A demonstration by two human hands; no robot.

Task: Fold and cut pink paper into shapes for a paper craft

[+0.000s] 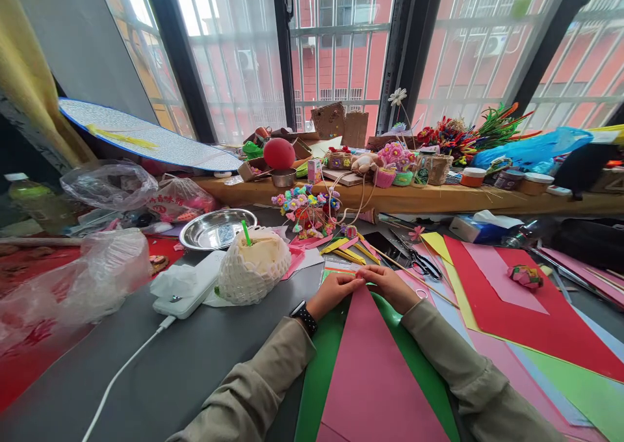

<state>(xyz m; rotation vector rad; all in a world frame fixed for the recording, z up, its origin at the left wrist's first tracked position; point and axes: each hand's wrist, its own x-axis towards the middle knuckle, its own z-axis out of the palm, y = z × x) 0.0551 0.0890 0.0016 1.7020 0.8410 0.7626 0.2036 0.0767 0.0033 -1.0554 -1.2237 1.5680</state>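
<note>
A sheet of pink paper (373, 370) lies lengthwise in front of me, narrowing toward its far end. My left hand (335, 292) closes its fingertips on that far end from the left. From the other side my right hand (390, 288) pinches the same end, and the fingertips of both hands meet there. Under the paper is a green sheet or mat (319, 380), showing on both sides. Just beyond my hands lie yellow paper strips (344, 250) and a small patterned packet (331, 270), partly covered by my left hand.
Left of my hands stand a netted coconut (253, 270) with a green straw, a white power bank (190, 292) with a cable, and a metal plate (214, 229). Scissors (423, 263) and coloured paper sheets (511, 312) lie to the right. Crafts crowd the wooden windowsill (234, 190).
</note>
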